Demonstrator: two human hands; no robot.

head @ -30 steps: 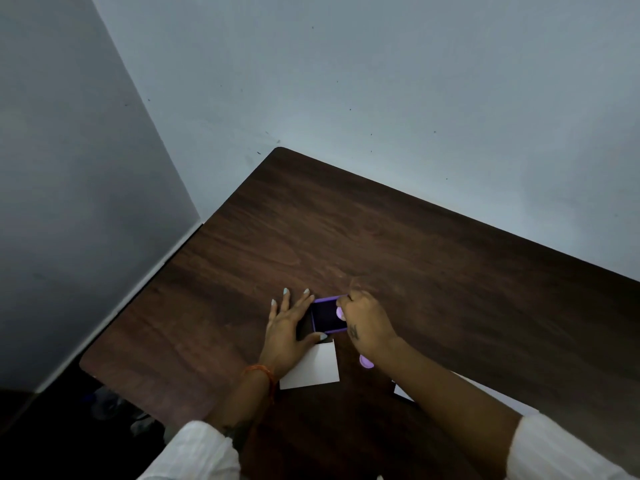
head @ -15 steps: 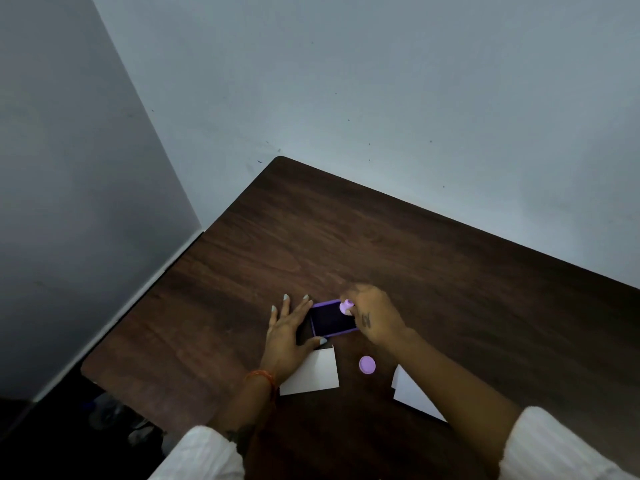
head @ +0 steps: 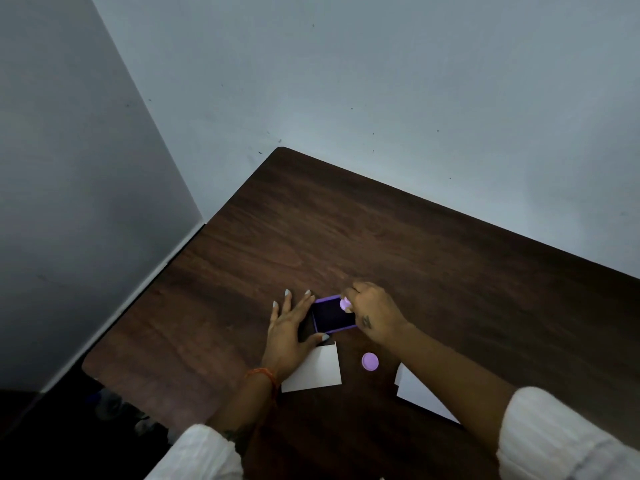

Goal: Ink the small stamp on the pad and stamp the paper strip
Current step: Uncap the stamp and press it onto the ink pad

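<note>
Barely shifted since half a second ago: right hand still over the far right corner of the ink pad, small stamp still pinched at its fingertips. Pressing into the dark ink, by the look of it, though contact itself can't be confirmed from up here. Best done with a straight, even push, stamp kept upright, then a clean lift so the pad doesn't drag. Left hand spread flat on the table, fingers wide, thumb hooked along the pad's near edge, steadying it and gripping nothing. Right hand narrowed to a tight pinch around the lilac stamp. Paper strip lying just toward the near edge from the pad, partly under the left wrist, no mark visible on it yet. Round lilac cap loose beside the strip. More white paper farther right, partly under the right forearm
</note>
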